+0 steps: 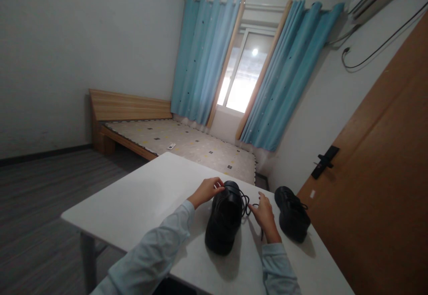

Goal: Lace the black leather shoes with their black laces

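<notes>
A black lace-up shoe (223,223) stands on the white table (133,205) in front of me, toe pointing away. My left hand (209,191) is at the shoe's left front, its thumb and fingertips closed at the laces; the strand between them is too small to see clearly. Loose black shoelace (245,203) loops out from the shoe's right side. Beside those loops is my right hand (264,214), with thumb and index finger spread apart and the thumb close to the lace. Farther right, a second black shoe (292,214) stands near the table's edge.
Beyond the table is a bed (197,145) with a patterned mattress and a small white object (171,146) on it. A wooden door (374,188) with a black handle (325,162) rises close on the right. Blue curtains (203,58) flank the window.
</notes>
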Available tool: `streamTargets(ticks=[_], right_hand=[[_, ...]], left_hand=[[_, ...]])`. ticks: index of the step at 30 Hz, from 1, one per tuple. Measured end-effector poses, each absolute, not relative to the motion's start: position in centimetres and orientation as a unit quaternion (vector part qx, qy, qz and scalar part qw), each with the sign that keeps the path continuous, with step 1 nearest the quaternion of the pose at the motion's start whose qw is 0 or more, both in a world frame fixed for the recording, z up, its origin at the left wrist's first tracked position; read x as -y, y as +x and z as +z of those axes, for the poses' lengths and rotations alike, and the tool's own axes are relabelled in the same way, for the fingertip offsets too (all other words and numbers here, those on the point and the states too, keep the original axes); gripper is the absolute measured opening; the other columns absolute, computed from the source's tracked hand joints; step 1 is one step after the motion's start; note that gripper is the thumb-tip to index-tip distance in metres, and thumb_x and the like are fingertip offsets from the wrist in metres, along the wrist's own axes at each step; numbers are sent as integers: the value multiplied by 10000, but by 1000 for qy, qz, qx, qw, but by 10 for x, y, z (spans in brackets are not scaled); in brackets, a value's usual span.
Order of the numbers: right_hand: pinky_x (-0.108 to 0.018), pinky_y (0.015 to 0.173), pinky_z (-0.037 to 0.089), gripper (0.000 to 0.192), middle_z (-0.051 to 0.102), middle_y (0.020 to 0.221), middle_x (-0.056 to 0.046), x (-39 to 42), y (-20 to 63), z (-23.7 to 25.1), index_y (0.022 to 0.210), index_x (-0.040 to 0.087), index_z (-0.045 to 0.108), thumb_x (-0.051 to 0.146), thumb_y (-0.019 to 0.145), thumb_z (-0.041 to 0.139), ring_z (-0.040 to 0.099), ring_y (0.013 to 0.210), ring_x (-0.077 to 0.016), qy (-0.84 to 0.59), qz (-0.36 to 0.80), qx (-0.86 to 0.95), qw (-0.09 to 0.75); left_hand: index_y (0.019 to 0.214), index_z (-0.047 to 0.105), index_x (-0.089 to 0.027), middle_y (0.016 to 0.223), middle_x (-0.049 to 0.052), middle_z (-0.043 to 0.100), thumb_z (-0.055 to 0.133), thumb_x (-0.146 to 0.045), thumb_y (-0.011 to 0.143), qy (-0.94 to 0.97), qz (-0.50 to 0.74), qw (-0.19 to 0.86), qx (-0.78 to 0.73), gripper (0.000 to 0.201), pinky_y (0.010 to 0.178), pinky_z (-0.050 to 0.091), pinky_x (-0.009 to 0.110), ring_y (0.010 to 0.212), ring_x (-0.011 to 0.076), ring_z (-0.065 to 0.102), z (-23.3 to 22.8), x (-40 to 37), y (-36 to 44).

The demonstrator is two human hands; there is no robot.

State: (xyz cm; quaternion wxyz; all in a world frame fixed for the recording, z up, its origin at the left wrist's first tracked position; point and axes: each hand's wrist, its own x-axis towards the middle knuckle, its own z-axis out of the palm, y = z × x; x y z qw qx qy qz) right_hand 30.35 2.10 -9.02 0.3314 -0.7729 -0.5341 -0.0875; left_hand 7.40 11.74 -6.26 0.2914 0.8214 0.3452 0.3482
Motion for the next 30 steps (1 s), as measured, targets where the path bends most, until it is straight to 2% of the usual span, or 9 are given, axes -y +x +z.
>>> streamTargets(ticks=[5, 11, 15, 20, 26, 30], right_hand=[[-460, 914, 407, 431, 589, 1094, -145, -27, 296, -80, 1153, 146, 541, 295, 751, 497, 538, 1043, -294, -676, -81, 572, 457], [-471, 1017, 326, 517, 531, 1239, -150, -17, 272, -56, 1225, 148, 493, 439, 799, 525, 465, 1169, -274, -631, -38, 591, 500], [-464, 1056, 291, 504, 504, 1303, -115, -13, 261, -52, 1249, 192, 484, 430, 809, 542, 419, 1240, -254, -581, 13, 656, 481], [-490, 1078, 248, 437, 504, 1323, -75, -9, 250, -55, 1225, 250, 523, 393, 813, 556, 355, 1302, -257, -540, 59, 732, 411], [-608, 1057, 137, 425, 461, 1363, -72, -6, 238, -54, 1238, 316, 524, 399, 822, 536, 298, 1328, -302, -560, 71, 751, 343], [-646, 1037, 87, 397, 465, 1357, -74, -6, 238, -54, 1211, 325, 547, 405, 823, 522, 288, 1329, -319, -572, 56, 750, 328]], left_hand=[[859, 659, -171, 813, 47, 680, 575, -318, 770, 824, 342, 279, -354, 192, 659, 449, 255, 702, 164, 614, -66, -120, 74], [868, 649, -166, 809, 48, 678, 573, -326, 776, 819, 352, 285, -353, 200, 652, 453, 253, 703, 164, 617, -68, -122, 75], [865, 637, -162, 816, 48, 678, 576, -316, 773, 809, 363, 295, -356, 189, 662, 463, 254, 712, 163, 619, -69, -123, 75], [845, 637, -158, 827, 53, 681, 574, -276, 775, 807, 364, 296, -358, 151, 695, 467, 258, 750, 167, 622, -68, -122, 76], [838, 630, -164, 818, 41, 676, 570, -242, 769, 809, 361, 302, -352, 120, 696, 471, 261, 749, 162, 615, -70, -121, 78], [824, 625, -171, 807, 33, 674, 570, -237, 759, 807, 368, 297, -353, 107, 697, 474, 270, 741, 163, 613, -71, -121, 78]])
